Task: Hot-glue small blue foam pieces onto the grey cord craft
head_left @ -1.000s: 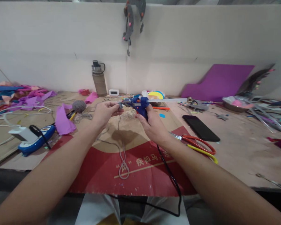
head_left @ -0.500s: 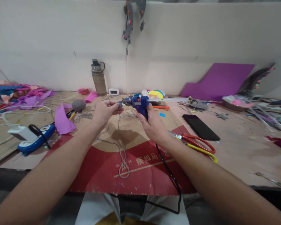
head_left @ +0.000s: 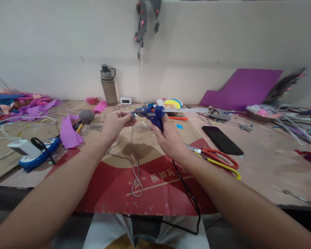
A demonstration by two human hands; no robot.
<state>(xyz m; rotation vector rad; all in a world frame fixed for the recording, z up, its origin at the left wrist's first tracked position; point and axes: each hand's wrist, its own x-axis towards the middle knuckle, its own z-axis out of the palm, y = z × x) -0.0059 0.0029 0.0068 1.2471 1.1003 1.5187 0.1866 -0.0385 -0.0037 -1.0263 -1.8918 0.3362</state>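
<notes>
A blue hot glue gun (head_left: 157, 114) is gripped in my right hand (head_left: 168, 136), its nozzle pointing left and a long clear glue stick (head_left: 185, 110) sticking out of its back. A small red light glows on its body. My left hand (head_left: 118, 123) pinches a small blue-grey piece (head_left: 133, 116) right at the nozzle; its shape is mostly hidden by the fingers. From below that hand a grey yarn (head_left: 133, 159) hangs down and lies in a loop on the red and brown cardboard (head_left: 106, 193). The gun's black cord (head_left: 188, 192) runs down over the table edge.
Red and yellow-handled scissors (head_left: 220, 159) and a black phone (head_left: 222, 140) lie to the right. On the left are a blue power strip (head_left: 40, 155), purple felt (head_left: 70, 131) and a grey yarn ball (head_left: 86, 117). A water bottle (head_left: 109, 86) stands at the back.
Both hands, the glue gun and the small piece hold nearly the same position. Only a slight shift of the camera view shows.
</notes>
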